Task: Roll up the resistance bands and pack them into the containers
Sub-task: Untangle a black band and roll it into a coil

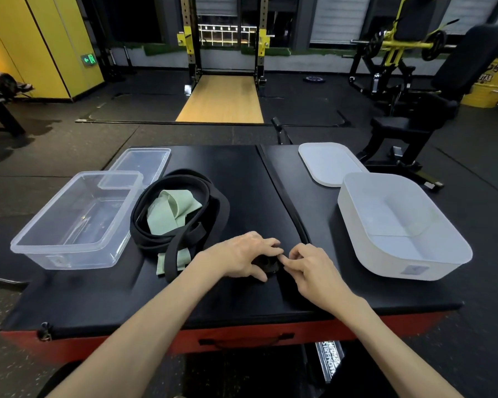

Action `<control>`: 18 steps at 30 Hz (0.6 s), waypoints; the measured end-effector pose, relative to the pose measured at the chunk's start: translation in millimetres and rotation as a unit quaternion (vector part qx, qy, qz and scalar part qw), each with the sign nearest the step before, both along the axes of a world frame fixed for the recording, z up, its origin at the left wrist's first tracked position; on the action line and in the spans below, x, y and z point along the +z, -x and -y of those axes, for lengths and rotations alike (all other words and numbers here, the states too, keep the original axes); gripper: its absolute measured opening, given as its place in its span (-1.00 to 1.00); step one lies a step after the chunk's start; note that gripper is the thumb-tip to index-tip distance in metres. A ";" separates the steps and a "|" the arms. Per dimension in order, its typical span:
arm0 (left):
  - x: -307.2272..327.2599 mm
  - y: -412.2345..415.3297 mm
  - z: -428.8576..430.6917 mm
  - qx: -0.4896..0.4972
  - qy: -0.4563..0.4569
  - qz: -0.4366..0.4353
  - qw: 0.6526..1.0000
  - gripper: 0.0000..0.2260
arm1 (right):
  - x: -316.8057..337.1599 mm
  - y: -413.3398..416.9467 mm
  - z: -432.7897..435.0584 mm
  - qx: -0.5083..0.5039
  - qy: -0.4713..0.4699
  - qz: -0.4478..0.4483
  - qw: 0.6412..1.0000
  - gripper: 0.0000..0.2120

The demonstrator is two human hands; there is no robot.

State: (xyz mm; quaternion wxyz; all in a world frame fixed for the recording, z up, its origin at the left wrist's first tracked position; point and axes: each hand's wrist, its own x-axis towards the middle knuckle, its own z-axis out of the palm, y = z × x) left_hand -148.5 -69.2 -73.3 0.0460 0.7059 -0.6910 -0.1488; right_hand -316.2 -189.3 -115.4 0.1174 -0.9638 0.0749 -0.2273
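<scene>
Gym floor behind; on the black padded box [242,305], front centre, our left hand [242,255] curls round the rolled end of the black resistance band [184,175] and our right hand [314,265] pinches it. We note the green band [170,214] inside its loops, between the clear container [75,258] and the white container [400,262].

Mat [242,182] centre open; black band [223,209] left (clear container [69,257] beside), white tub [400,262] right.

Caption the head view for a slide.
Left hand and right hand roll a black band between clear container and white container.
</scene>
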 end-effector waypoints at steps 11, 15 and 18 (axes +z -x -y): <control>-30.5 21.0 -17.7 0.072 0.141 0.068 0.985 -0.49 | 5.1 9.1 10.6 0.017 -0.018 -0.032 0.999 -0.68; -37.7 33.4 -19.0 0.144 0.165 0.072 0.973 -0.46 | 2.4 8.1 7.3 0.009 -0.039 -0.027 0.999 -0.72; -41.6 44.0 -19.8 0.179 0.210 0.098 0.956 -0.44 | -1.4 5.5 2.8 0.003 -0.038 -0.007 0.999 -0.75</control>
